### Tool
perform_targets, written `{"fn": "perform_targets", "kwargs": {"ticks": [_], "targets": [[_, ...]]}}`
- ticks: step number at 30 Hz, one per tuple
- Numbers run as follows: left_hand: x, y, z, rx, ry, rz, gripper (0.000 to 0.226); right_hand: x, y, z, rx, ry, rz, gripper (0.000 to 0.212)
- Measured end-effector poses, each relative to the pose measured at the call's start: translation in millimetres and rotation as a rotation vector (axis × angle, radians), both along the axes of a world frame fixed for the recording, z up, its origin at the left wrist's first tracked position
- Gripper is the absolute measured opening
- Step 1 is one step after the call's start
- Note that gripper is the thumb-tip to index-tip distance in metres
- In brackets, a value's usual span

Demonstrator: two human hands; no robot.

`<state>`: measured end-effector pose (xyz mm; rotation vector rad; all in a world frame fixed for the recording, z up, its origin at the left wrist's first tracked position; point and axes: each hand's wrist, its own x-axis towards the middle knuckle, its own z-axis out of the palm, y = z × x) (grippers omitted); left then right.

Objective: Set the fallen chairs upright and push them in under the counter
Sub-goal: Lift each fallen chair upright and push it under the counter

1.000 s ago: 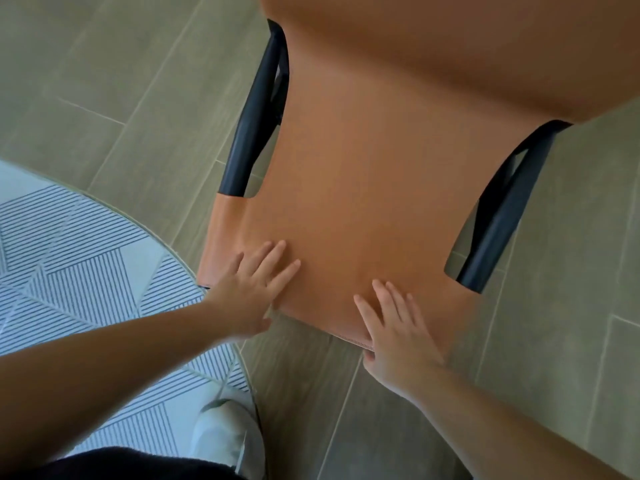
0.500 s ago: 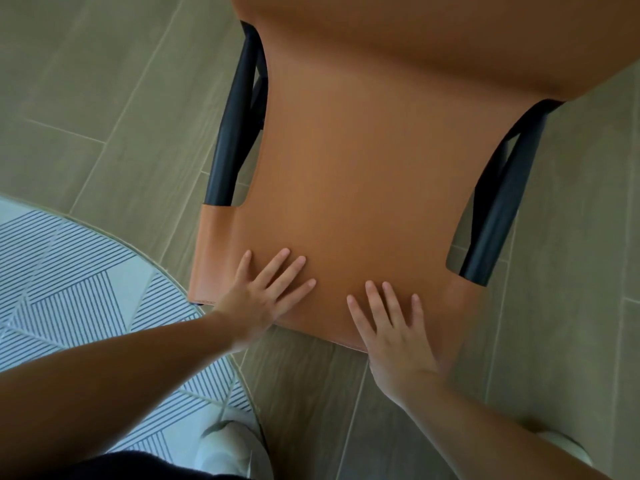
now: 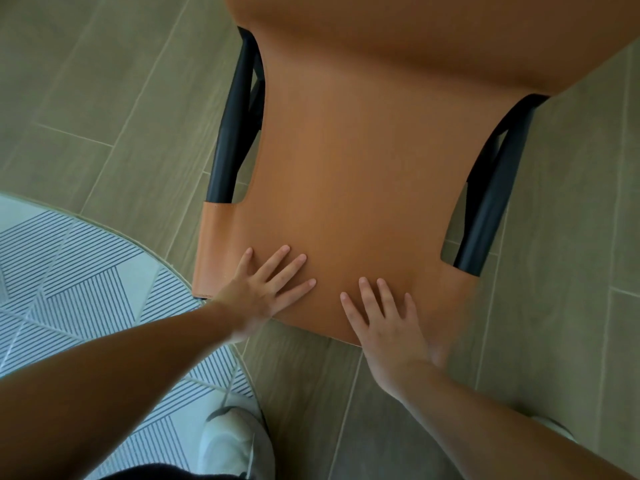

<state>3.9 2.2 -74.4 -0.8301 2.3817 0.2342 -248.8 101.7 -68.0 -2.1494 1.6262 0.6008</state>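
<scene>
grey-green plank floor (image 3: 114,98) fills the view, with a striped round rug (image 3: 69,271) at the near left and my pale shoe (image 3: 232,441) by its edge. my left hand (image 3: 256,292) lies flat, fingers spread, on the near edge of the tan chair (image 3: 349,188); just right of it my right hand (image 3: 384,327) lies flat there too. the chair looks upright on its black frame (image 3: 230,143), so i judge the righting done. no tabletop shows, so pushing in is still left.

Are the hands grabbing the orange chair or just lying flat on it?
Flat. Left hand and right hand lie with straight, spread fingers on the orange chair.
</scene>
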Motion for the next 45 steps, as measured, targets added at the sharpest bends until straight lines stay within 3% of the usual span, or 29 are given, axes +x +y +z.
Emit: {"fn": "perform_targets", "kwargs": {"ticks": [7, 18, 27, 35, 40, 45], "targets": [[-12, 2, 82, -0.057, -0.008, -0.015, 0.113, -17, -5, 81, 0.027, -0.036, 0.02, 0.095], [-30, -44, 280, -0.03, 0.065, 0.003, 0.103, -39, -60, 298, -0.001, -0.071, -0.001, 0.086], [-53, -125, 422, -0.1, 0.118, -0.038, 0.111, -65, -131, 453, -0.13, 0.06, -0.045, 0.085], [-87, -215, 530, -0.265, 0.125, -0.013, 0.103, -92, -211, 546, -0.302, 0.141, -0.155, 0.073], [-103, -281, 570, -0.385, 0.063, 0.156, 0.094, -133, -260, 583, -0.34, 0.178, -0.155, 0.065], [-120, -335, 602, -0.449, 0.09, 0.147, 0.1, -170, -311, 615, -0.373, 0.135, -0.1, 0.054]]}}
